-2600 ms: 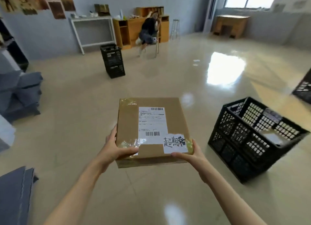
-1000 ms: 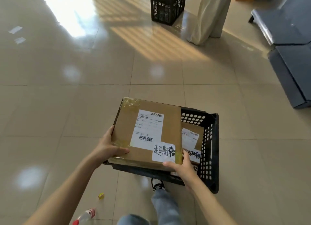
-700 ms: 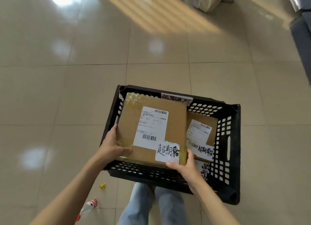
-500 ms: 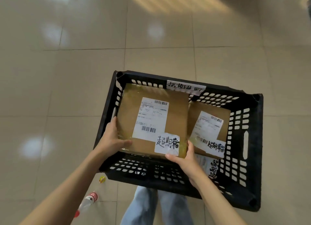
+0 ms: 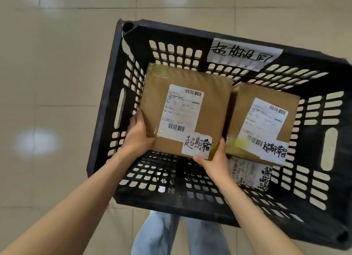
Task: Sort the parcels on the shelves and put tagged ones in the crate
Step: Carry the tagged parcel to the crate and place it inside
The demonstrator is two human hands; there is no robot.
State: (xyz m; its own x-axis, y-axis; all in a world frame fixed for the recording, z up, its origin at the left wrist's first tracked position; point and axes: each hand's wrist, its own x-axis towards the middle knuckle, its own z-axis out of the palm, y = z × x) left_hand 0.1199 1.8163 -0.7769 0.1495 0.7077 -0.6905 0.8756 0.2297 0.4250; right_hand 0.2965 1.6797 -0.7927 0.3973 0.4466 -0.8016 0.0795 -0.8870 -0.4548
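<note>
A flat brown cardboard parcel (image 5: 213,94) with a white shipping label and a handwritten white tag (image 5: 197,145) sits low inside the black plastic crate (image 5: 171,33), on its left side. My left hand (image 5: 137,134) grips the parcel's near left corner. My right hand (image 5: 215,159) holds its near right corner, thumb by the tag. A second tagged brown parcel (image 5: 245,102) lies in the crate to the right. Below it a third tagged packet (image 5: 249,172) shows partly.
The crate stands on a glossy beige tiled floor (image 5: 57,64) and carries a handwritten paper label (image 5: 242,53) on its far wall. My legs in blue jeans (image 5: 162,233) are just behind the crate's near wall.
I carried the parcel across the room to the crate and lowered it inside, beside the second parcel. Both hands kept their hold. The view has dropped closer to the crate.
</note>
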